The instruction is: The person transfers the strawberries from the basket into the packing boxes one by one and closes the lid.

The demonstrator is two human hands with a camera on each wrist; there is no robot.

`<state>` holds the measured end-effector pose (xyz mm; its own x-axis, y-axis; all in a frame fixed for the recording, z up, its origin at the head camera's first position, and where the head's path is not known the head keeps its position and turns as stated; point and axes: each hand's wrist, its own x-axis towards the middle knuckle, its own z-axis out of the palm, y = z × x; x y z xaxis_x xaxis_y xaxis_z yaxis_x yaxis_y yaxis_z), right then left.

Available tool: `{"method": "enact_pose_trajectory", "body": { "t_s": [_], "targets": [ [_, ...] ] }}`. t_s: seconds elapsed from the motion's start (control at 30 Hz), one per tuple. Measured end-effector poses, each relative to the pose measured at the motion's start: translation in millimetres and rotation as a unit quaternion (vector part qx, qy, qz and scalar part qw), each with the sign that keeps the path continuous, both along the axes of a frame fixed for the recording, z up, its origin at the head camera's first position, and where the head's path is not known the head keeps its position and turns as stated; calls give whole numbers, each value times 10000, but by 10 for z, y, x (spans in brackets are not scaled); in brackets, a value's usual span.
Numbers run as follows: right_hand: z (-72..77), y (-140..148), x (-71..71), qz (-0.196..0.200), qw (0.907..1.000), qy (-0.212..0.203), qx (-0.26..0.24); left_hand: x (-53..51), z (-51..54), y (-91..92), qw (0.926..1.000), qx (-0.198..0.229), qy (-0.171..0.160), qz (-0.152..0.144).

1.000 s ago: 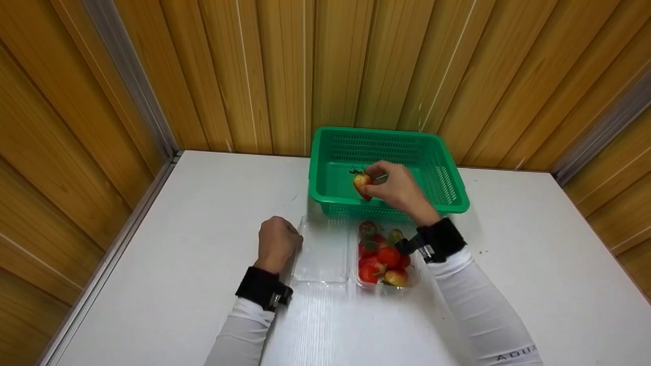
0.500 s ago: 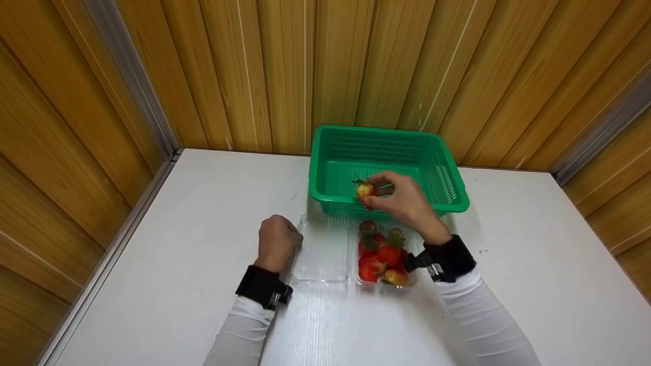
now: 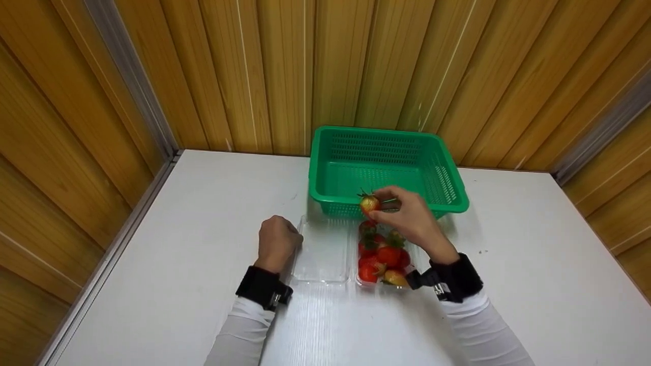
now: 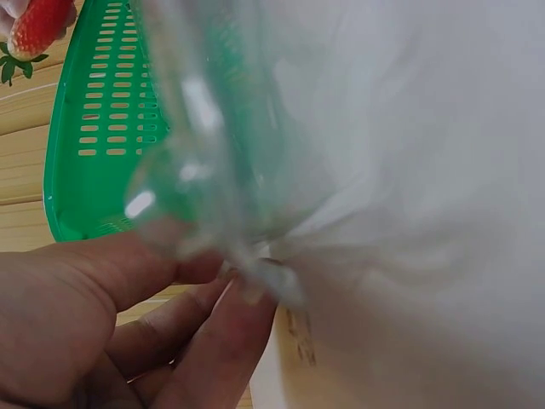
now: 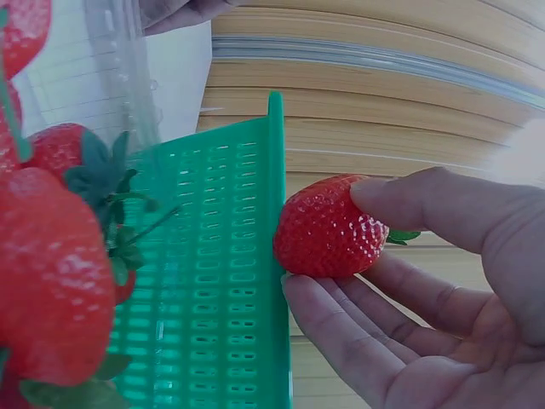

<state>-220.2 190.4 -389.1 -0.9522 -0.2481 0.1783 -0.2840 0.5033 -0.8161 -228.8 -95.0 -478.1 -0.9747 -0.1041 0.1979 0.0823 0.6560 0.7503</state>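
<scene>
Between thumb and fingers, my right hand (image 3: 409, 216) pinches a strawberry (image 3: 370, 205) by its sides, over the near rim of the green basket (image 3: 386, 199). In the right wrist view that strawberry (image 5: 328, 228) is red, its leaves partly hidden by the fingers. Below it, a clear plastic box (image 3: 362, 285) holds several strawberries (image 3: 389, 255). My left hand (image 3: 277, 241) pinches the left edge of the clear lid (image 3: 323, 254), which lies open beside the box. The left wrist view shows thumb and fingers (image 4: 226, 336) gripping that plastic edge.
The white table (image 3: 224, 193) carries everything. Behind the basket stands a wood-patterned panel wall (image 3: 335, 66), with more panels at left and right. The basket sits close against the back wall.
My right hand has carried the strawberry from above the basket's inside toward me, to its near rim by the clear box. My left hand has stayed on the lid's edge.
</scene>
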Motion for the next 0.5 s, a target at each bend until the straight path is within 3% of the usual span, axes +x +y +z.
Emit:
{"method": "enact_pose_trajectory", "body": {
  "t_s": [0.5],
  "targets": [
    [-72, 111, 143, 78, 9998, 37, -152, 24, 15, 13, 10000, -80, 50, 20]
  ]
}}
